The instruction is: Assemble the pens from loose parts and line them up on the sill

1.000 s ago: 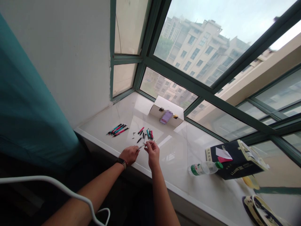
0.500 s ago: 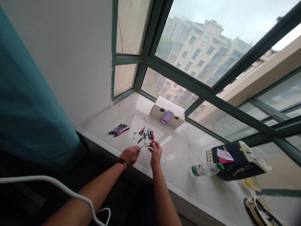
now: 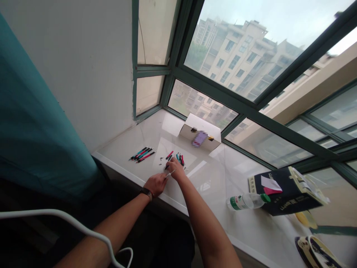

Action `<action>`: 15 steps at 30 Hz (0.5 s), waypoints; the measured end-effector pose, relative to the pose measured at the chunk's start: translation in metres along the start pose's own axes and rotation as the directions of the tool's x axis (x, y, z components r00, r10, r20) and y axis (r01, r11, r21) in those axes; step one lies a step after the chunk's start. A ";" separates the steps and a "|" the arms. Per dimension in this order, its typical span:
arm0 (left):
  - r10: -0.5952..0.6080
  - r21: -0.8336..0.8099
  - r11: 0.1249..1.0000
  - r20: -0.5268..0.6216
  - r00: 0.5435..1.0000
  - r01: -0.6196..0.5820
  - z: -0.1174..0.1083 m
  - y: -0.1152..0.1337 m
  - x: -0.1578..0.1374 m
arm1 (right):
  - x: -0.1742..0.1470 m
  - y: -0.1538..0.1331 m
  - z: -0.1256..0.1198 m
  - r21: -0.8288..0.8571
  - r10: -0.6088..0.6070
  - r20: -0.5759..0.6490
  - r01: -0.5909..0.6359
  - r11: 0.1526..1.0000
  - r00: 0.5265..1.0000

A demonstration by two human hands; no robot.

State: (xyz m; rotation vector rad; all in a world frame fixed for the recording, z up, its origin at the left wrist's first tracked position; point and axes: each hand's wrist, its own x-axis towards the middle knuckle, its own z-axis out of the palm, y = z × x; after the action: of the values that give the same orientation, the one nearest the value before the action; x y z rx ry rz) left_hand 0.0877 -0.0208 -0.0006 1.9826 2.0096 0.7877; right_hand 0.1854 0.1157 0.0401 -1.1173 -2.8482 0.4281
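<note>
My left hand (image 3: 156, 184), with a dark band on its wrist, is closed on a thin pen refill (image 3: 173, 172) whose tip points right. Beyond it, my right hand (image 3: 176, 167) reaches down over loose pen parts, its fingers pinched at a small black pen grip (image 3: 167, 167); the fingertips are partly hidden. Red, teal and black pen barrels (image 3: 182, 160) lie just past the right hand. Small metal pen tips (image 3: 161, 159) are scattered to its left. Several assembled pens (image 3: 142, 153) lie side by side farther left.
A white box (image 3: 200, 130) stands against the window behind the parts. To the right are a plastic bottle (image 3: 247, 201) lying on its side, a dark carton (image 3: 284, 191) and a round patterned container (image 3: 320, 251). A white cable (image 3: 55, 212) crosses the lower left.
My right hand has moved left and forward from near the refill's tip to the loose parts, down to the black grip. The left hand stays nearly in place with the refill.
</note>
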 end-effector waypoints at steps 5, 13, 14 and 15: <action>0.002 -0.002 1.000 -0.001 1.000 -0.002 0.000 0.000 0.000 | 0.000 0.001 0.000 0.114 -0.049 -0.107 0.061 0.992 0.993; 0.024 -0.023 0.999 -0.023 0.999 -0.024 -0.002 0.001 -0.001 | -0.043 0.003 0.000 0.887 0.500 -0.252 -0.009 0.462 0.829; 0.022 -0.024 0.999 -0.020 1.000 -0.023 -0.002 0.001 -0.001 | -0.050 0.002 -0.002 0.930 0.514 -0.219 0.018 0.367 0.829; 0.020 -0.024 1.000 -0.017 1.000 -0.020 -0.002 0.001 -0.001 | -0.058 0.000 -0.005 0.960 0.516 -0.183 0.040 0.277 0.837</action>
State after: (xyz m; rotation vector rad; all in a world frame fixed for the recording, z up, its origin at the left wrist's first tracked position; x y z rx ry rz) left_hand 0.0878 -0.0218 0.0013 1.9925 1.9830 0.8323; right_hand 0.2292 0.0778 0.0479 -1.0920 -1.3966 1.3942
